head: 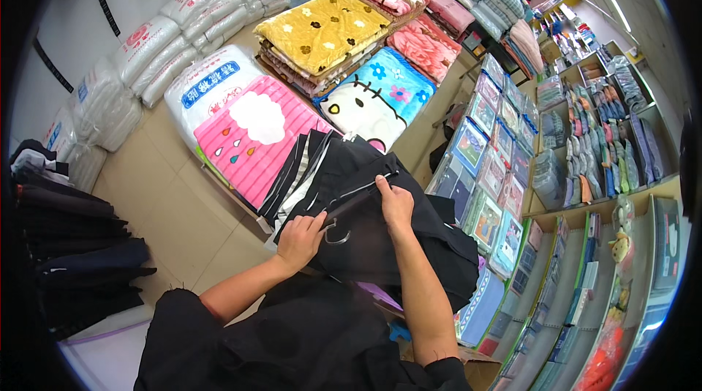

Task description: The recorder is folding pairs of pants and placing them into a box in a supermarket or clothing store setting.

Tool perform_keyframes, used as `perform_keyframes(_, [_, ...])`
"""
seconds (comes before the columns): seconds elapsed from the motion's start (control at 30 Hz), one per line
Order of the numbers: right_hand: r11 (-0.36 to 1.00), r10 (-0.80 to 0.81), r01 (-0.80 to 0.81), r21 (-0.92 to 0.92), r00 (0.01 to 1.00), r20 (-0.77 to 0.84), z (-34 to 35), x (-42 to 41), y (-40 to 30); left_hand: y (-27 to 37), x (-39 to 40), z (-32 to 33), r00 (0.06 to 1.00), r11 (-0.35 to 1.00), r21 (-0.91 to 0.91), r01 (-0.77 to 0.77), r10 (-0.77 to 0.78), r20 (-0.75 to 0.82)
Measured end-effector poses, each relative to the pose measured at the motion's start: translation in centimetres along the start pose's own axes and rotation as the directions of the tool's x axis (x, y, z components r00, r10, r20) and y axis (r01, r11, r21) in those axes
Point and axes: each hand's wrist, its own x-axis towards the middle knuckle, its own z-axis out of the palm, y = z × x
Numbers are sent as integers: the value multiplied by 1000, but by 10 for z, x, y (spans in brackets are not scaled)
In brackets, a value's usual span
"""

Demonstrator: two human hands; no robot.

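Observation:
Both hands are on black trousers (359, 237) that lie over a pile of dark garments. My left hand (300, 240) pinches the waistband's left end, its fingers curled over the edge. At the other end my right hand (395, 204) grips the waistband, thumb on top. A curved hook of a clear hanger (338, 233) shows just right of my left hand, over the black cloth; the rest of the hanger cannot be made out. Black and white striped cloth (299, 177) sticks out at the pile's left side.
Beyond the pile lie a pink folded blanket (258, 127), a blue cartoon blanket (384, 89) and a yellow blanket (323, 26). Dark clothes (82, 248) hang at the left. White bagged quilts (153, 51) line the wall; packaged textiles (488, 160) and shelves (603, 199) stand at the right.

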Motion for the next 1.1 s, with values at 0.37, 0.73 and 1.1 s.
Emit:
perform_keyframes(0.37, [954,-287,287,87,958,-10,10,-25,-33,-20,-3,-2,991,971,-214,107,-121,-54])
perform_keyframes(0.73, [994,-95,98,-48,994,60,-4,-42,-8,-85,-50,-33,947,979,130,158,-188,259])
perform_keyframes(1.1, [999,-19,18,29,1000,13,1,-43,11,-87,-32,-38,870,968,198,-157,40,491])
